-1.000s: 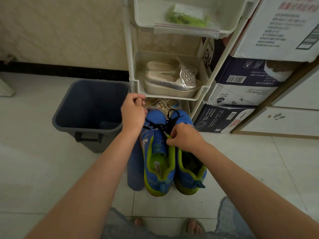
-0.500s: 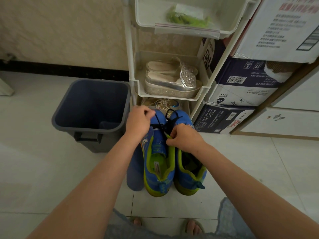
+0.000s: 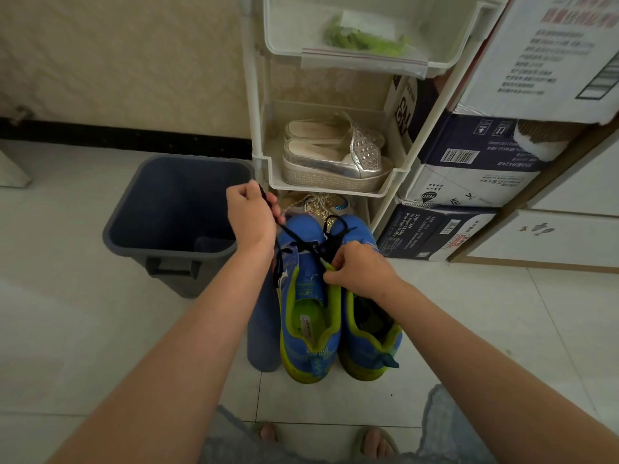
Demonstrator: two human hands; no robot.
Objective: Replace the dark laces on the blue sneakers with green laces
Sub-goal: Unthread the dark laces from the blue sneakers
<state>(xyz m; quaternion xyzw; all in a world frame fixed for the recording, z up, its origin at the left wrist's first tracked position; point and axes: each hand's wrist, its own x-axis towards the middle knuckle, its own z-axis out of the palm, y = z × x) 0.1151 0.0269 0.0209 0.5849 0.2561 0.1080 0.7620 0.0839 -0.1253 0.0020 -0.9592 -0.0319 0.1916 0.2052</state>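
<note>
Two blue sneakers with lime-green lining stand side by side on the tiled floor, the left sneaker [image 3: 306, 316] and the right sneaker [image 3: 366, 333], toes toward the rack. A dark lace [image 3: 303, 244] runs across the left sneaker's front. My left hand [image 3: 249, 217] is raised above the toe, shut on one end of that lace and holding it taut. My right hand [image 3: 360, 271] grips the left sneaker's upper edge at the eyelets. A clear bag of green laces [image 3: 363, 40] lies in the rack's top tray.
A dark grey bin [image 3: 170, 216] stands open left of the sneakers. A white rack [image 3: 335, 187] behind them holds silver platform sandals [image 3: 335, 160]. Stacked cardboard boxes [image 3: 475, 169] stand to the right. A blue cylinder [image 3: 263, 333] lies against the left sneaker. My sandalled feet are at the bottom edge.
My left hand dropped to the left sneaker's toe half a second ago, then rose up and leftward again, drawing the dark lace out. My right hand stayed on the sneaker.
</note>
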